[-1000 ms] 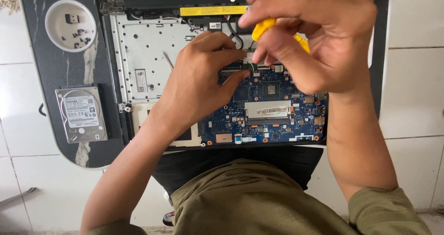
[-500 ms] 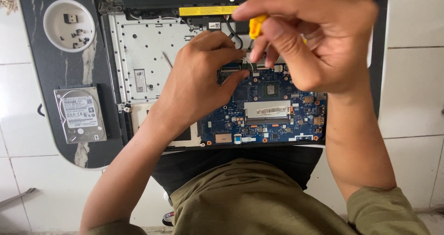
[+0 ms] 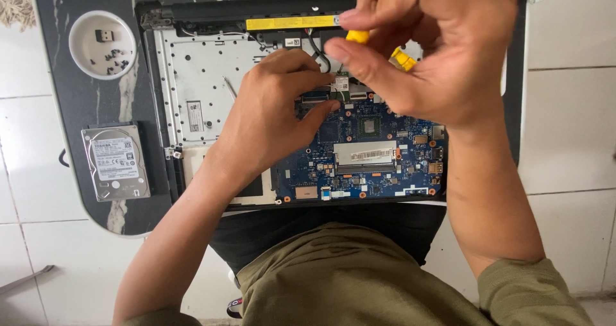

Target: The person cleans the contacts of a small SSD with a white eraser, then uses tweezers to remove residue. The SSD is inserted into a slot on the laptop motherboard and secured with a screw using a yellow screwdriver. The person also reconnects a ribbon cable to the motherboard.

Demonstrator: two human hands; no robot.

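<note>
An opened laptop [image 3: 192, 76] lies on a dark marble table, its blue motherboard [image 3: 366, 159] exposed. My left hand [image 3: 269, 114] rests on the board's upper left part, fingertips pressed against a small card near the black cables. My right hand [image 3: 436, 50] hovers above the board's top edge and grips a yellow-handled screwdriver [image 3: 401, 58], mostly hidden by the fingers. The tool's tip is out of sight behind my hands.
A round white dish [image 3: 102, 43] with several small screws and a black dongle sits at the table's upper left. A bare hard drive [image 3: 115, 162] lies below it. A yellow strip [image 3: 289, 23] runs along the laptop's hinge edge. White floor tiles surround the table [image 3: 70, 108].
My right hand has turned the yellow screwdriver between its fingers, so less of the handle shows. My left hand has stayed on the board.
</note>
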